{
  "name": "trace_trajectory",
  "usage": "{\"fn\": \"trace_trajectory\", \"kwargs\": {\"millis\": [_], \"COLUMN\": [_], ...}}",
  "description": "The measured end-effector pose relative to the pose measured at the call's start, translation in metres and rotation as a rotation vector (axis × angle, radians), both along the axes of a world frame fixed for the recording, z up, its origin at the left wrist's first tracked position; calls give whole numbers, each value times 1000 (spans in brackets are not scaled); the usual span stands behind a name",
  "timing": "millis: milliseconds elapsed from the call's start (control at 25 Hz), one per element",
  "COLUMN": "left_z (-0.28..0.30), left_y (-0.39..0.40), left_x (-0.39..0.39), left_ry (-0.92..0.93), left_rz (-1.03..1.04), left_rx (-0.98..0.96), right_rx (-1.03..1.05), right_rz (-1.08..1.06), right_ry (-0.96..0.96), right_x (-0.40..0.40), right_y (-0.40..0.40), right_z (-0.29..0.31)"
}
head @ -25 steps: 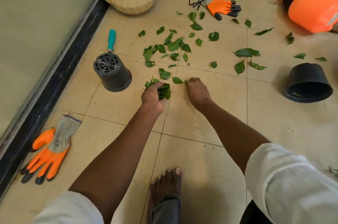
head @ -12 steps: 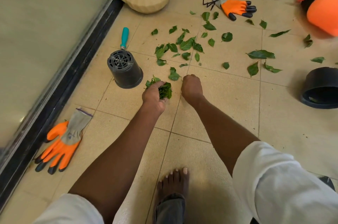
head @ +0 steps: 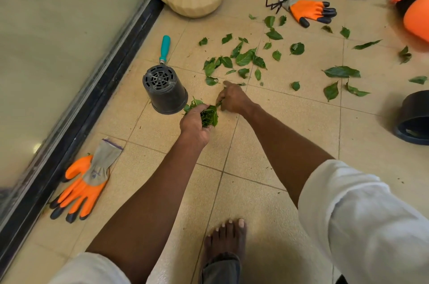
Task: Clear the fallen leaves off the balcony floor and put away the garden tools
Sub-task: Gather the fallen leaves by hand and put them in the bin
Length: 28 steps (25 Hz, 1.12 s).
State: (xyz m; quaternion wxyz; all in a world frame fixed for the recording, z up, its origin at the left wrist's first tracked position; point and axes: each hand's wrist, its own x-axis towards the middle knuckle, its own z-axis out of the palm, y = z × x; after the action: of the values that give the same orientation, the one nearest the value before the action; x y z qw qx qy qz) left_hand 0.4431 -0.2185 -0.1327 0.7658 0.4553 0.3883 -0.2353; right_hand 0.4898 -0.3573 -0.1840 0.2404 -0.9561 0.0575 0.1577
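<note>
Leaf pickup underway: left hand (head: 193, 124) clutching leaf bunch (head: 210, 116), right hand (head: 232, 99) pinching one more beside it. Next, loose leaves (head: 243, 58) just beyond.

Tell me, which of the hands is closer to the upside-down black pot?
The left. The left hand, gripping a bunch of leaves, sits just beside the upside-down black pot. The right hand is farther off, beyond the bunch, reaching toward the loose leaves.

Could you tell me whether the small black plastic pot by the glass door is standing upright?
No, the small black plastic pot is upside down, its slotted base facing up.
</note>
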Motion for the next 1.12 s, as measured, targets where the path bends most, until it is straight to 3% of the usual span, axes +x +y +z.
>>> {"fn": "trace_trajectory", "kwargs": {"millis": [80, 280, 400, 520, 720, 1000, 1120], "left_z": [2, 2, -1, -4, -6, -10, -11], "left_y": [0, 7, 25, 49, 69, 94, 94], "left_x": [1, 4, 3, 1, -3, -8, -10], "left_ry": [3, -7, -6, -12, -15, -9, -1], "left_rz": [11, 74, 202, 357, 424, 503, 487], "left_rx": [2, 9, 26, 51, 71, 103, 85], "right_rx": [-37, -121, 157, 336, 35, -42, 2], "right_rz": [1, -129, -390, -357, -155, -534, -537], "right_ry": [-26, -323, -267, -180, 67, -109, 5], "right_x": [-14, -57, -46, -21, -15, -31, -35], "right_y": [9, 19, 20, 51, 96, 62, 53], "right_z": [-8, -6, 8, 29, 24, 30, 29]}}
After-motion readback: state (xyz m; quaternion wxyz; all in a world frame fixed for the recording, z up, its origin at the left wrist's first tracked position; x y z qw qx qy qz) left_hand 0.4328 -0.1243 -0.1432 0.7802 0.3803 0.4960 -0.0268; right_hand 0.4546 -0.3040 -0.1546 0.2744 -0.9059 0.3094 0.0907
